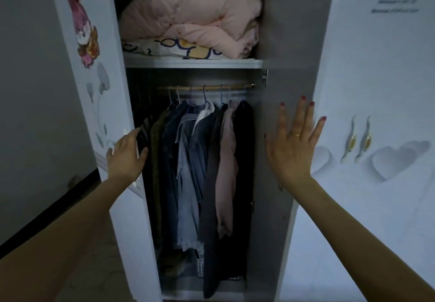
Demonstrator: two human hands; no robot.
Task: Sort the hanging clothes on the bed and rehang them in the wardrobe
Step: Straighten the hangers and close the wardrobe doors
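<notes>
Hands spread, seemingly touching wardrobe doors.

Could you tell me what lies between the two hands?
In the head view, the hanging clothes fill the gap between the left hand and right hand.

Wardrobe: white, tall, both doors swung open, grey inside. Hanging clothes: a packed row on wire hangers along a wooden rail under the shelf; dark garments at left, denim and pale blue shirts in the middle, one pink piece, a black one at right. All hung straight down.
</notes>
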